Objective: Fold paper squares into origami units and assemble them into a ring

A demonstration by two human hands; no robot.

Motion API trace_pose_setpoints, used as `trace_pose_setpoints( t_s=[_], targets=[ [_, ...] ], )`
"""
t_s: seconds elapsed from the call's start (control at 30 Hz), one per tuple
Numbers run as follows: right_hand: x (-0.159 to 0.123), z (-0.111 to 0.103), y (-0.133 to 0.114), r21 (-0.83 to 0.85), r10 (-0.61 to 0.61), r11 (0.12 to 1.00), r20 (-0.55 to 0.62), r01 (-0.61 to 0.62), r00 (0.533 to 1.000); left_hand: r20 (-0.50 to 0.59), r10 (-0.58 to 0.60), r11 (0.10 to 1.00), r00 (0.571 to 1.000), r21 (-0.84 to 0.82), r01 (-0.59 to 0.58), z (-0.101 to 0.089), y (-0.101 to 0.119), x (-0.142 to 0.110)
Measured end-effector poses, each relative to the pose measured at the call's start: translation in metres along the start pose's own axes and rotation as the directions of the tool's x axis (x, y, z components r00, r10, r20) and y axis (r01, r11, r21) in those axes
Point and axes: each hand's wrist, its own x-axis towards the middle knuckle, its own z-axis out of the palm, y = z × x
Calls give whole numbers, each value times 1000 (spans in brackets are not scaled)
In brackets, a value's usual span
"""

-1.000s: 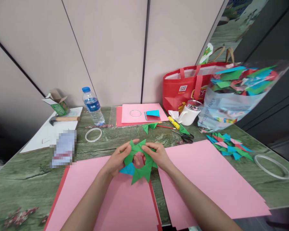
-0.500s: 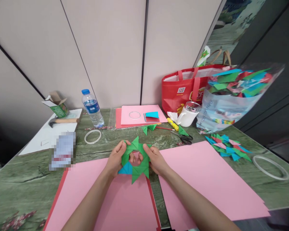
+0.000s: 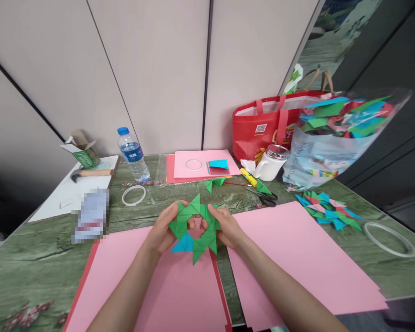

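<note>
Between my two hands is a ring of folded paper, an origami star wreath (image 3: pixel 204 243), mostly green with one blue piece at its lower left. Pointed tips stick out around it and the middle is an open hole. My left hand (image 3: pixel 165 227) grips the left side, thumb on the face and fingers behind. On the right side, my right hand (image 3: pixel 228 227) pinches the rim the same way. Some fingertips show through the hole. The wreath is held above a pink paper sheet (image 3: pixel 180 290), with a second pink sheet stack (image 3: pixel 297 258) under my right forearm.
Behind stand a water bottle (image 3: pixel 133 154), a white mug (image 3: pixel 271 163), a red bag (image 3: pixel 256 131) and a plastic bag of folded paper (image 3: pixel 318 157). Scissors (image 3: pixel 266 198), a hammer (image 3: pixel 93 173), tape rolls (image 3: pixel 133 196) and loose folded pieces (image 3: pixel 327 211) lie around.
The wreath has turned slightly and its tips stand out more evenly. My left hand has shifted a little left and my right a little right, both still holding it.
</note>
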Motion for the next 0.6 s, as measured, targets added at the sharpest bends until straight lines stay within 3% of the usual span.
trace_pose_setpoints(
  t_s=[0.1,0.27,0.5,0.6],
  targets=[
    [0,-3,1,-17,0,1000,-1,0,1000,52,-50,992,997,-111,56,-1,3,-1],
    [0,-3,4,-70,53,996,46,-50,998,14,-133,987,991,-87,134,1,-4,1],
    [0,3,6,-7,66,998,-43,-66,997,108,-10,998,994,-60,17,12,-7,-2],
    [2,3,4,-13,35,999,-108,-36,994,62,7,999,998,38,-9,6,-5,-2]
  ],
)
